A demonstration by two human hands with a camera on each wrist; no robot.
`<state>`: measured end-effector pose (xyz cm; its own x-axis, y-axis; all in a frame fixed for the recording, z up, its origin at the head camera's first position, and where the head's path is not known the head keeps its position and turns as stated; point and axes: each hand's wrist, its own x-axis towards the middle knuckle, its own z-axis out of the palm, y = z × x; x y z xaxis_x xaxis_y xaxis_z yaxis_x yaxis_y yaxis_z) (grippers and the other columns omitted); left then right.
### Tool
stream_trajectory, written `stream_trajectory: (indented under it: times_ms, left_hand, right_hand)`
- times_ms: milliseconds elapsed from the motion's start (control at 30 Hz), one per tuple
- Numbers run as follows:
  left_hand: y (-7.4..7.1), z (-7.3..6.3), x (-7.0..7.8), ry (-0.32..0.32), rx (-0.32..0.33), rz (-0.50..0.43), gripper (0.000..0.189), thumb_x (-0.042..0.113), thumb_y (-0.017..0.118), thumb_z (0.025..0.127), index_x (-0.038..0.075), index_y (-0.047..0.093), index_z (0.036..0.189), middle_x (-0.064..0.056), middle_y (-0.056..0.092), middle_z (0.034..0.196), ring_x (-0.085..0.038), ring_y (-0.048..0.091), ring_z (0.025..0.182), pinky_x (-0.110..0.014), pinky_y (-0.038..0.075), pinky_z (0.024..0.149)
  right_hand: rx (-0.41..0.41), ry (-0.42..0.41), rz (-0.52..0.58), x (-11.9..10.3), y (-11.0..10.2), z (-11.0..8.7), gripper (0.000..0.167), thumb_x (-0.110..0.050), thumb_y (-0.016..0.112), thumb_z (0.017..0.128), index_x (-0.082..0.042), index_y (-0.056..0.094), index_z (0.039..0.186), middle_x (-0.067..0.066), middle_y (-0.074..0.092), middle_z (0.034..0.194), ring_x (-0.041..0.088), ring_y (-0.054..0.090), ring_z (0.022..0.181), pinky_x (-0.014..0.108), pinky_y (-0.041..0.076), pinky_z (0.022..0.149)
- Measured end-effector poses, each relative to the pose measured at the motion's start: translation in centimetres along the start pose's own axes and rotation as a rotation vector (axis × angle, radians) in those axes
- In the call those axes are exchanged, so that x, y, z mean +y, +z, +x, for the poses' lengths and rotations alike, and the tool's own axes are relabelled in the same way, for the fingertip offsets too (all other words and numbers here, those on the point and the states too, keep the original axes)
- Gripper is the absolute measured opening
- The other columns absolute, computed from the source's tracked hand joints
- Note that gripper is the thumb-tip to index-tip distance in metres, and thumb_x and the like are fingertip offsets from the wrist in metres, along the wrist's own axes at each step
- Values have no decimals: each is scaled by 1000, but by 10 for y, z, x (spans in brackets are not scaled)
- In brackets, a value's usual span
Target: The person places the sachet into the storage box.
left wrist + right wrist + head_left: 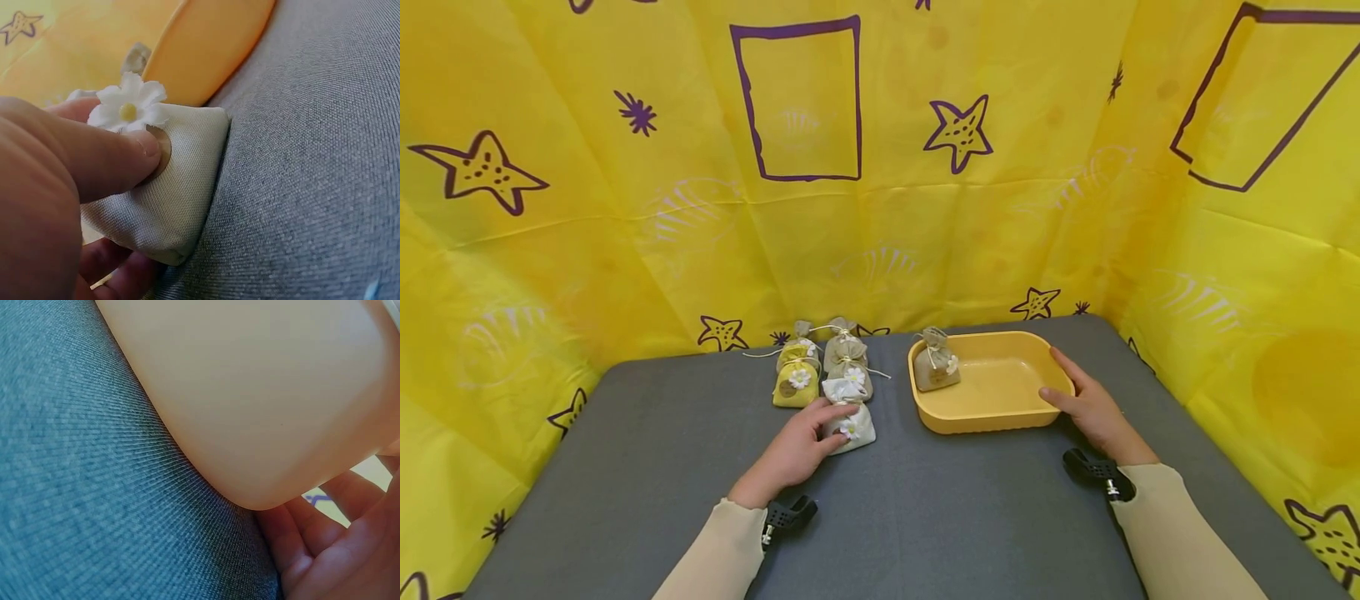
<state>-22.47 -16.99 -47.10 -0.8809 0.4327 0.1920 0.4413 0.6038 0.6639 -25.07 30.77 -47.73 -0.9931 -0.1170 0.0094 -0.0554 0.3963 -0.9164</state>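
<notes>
A small white drawstring sachet (863, 435) with a white flower sits at the front of a group of sachets. My left hand (800, 442) grips it; in the left wrist view the thumb presses on the round tag beside the flower, and other fingers reach round the far side of the white cloth (190, 162). At the right, my right hand (1093, 412) holds the end of a yellow tray (992, 423), thumb over the rim and fingers along the outer wall. Inside the tray's left end stands a brownish-grey sachet (934, 375).
Behind the white sachet stand a yellow sachet (796, 390) and several grey-beige sachets (859, 363), with loose cord ends sticking out. They share a grey cloth-covered table (910, 517) with the tray. Yellow printed curtains (895, 250) hang close along the back and sides.
</notes>
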Motion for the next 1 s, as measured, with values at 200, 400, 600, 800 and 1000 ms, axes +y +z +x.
stream_trajectory:
  times_ms: [200, 400, 600, 800, 1000]
  left_hand:
    - [0, 1, 4, -15, -7, 56, 41, 14, 76, 90, 24, 69, 130, 5, 52, 95, -15, 48, 77, -35, 42, 67]
    - [-2, 2, 9, -54, -22, 83, 40, 17, 77, 89, 26, 70, 128, 4, 58, 106, -18, 53, 89, -41, 45, 78]
    - [-2, 2, 10, -9, 0, 67, 35, 11, 77, 88, 23, 74, 120, 11, 53, 92, -12, 46, 72, -32, 42, 65]
    - [-1, 3, 11, -7, 23, 62, 33, 9, 78, 86, 23, 75, 116, 13, 54, 92, -11, 47, 71, -31, 43, 63]
    - [1, 2, 11, -29, 28, 57, 33, 8, 79, 86, 24, 75, 115, 13, 54, 92, -11, 48, 73, -31, 43, 64]
  right_hand:
    - [-3, -11, 0, 0, 0, 0, 86, -29, 67, 98, -19, 10, 162, 12, 11, 164, 35, 14, 147, 56, 16, 113]
    - [-6, -5, -19, 1, -1, 0, 85, -31, 66, 98, -22, 10, 162, 12, 11, 164, 35, 16, 147, 55, 18, 112]
    - [-7, -14, -9, -1, -1, 0, 86, -29, 66, 98, -21, 10, 162, 13, 9, 165, 37, 14, 147, 57, 17, 112]
    - [-4, -17, -27, 1, -2, 3, 86, -31, 66, 98, -20, 10, 162, 13, 10, 164, 37, 15, 146, 58, 17, 112]
    - [-4, -17, -25, 3, -2, 2, 86, -31, 67, 98, -19, 11, 162, 13, 11, 164, 37, 15, 146, 58, 17, 113]
